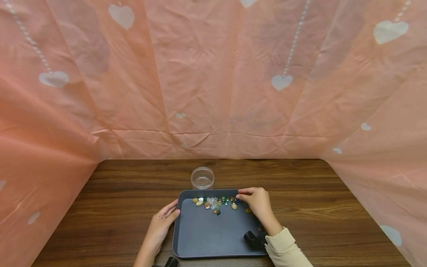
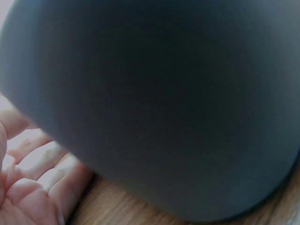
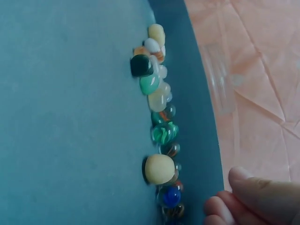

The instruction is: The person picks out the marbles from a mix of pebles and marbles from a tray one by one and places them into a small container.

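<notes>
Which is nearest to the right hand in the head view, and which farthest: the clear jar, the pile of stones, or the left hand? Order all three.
From the right hand:
1. Pile of stones, on the tray just left of its fingers.
2. Clear jar, behind the tray, to the left.
3. Left hand, at the tray's left edge.

Even, soft light fills the head view; the pink backdrop [image 1: 213, 74] bows outward toward the edges, a wide-lens distortion. The left wrist view is dim and blurred, almost filled by the grey tray [image 2: 154, 103], probably too close to focus. In the right wrist view the marbles [image 3: 161, 126] carry small glints, slightly soft.
</notes>
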{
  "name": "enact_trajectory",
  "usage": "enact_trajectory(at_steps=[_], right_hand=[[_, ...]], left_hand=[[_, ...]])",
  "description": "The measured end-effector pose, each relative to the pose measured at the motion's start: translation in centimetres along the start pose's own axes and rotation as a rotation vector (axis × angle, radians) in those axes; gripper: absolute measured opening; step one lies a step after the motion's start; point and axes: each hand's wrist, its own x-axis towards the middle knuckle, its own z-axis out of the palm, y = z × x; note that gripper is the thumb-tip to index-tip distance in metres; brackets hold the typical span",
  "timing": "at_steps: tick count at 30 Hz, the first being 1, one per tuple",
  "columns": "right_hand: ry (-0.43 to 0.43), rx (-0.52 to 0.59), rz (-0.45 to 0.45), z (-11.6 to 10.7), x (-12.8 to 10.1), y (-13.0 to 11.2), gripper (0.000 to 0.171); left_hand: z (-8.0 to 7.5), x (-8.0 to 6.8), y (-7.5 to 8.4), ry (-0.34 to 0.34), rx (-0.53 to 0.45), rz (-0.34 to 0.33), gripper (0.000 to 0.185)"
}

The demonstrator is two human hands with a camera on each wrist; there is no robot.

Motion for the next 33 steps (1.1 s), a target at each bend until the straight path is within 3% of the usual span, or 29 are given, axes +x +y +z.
enact_trajectory(at_steps=[10,26,28,33], right_hand=[[-0.042,-0.116,-0.019,-0.1,0.0,0.4,0.008],[-0.08,-0.17,-0.091,1.0,0.4,0.1,0.004],[-0.091,-0.109,-0.049,0.9,0.5,0.1,0.005],[-0.228,0.366,0.129,0.4,0.7,0.3,0.021]], left_hand=[[0.2,0.1,0.1,0.005,-0.01,-0.008,0.047],[-0.1,0.1,0.2,-0.003,0.004,0.001,0.048],[-0.1,0.1,0.2,-0.001,0.005,0.001,0.048],[0.0,0.0,0.0,-0.004,0.015,0.006,0.047]])
